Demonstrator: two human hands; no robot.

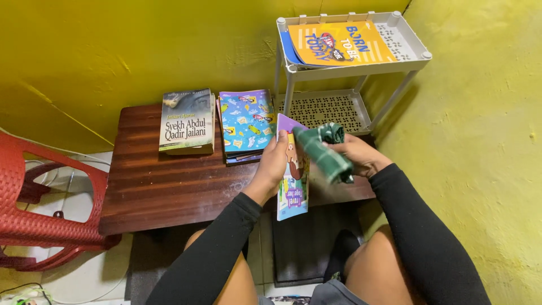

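Observation:
My left hand grips a thin purple picture book by its left edge, holding it upright over the front of the dark wooden table. My right hand is shut on a green checked cloth, which lies against the book's upper right cover. Both arms wear black sleeves.
On the table lie a grey-green book and a stack of blue patterned booklets. A white plastic two-tier rack stands in the corner, with an orange booklet on top. A red plastic chair stands at left. Yellow walls close the back and right.

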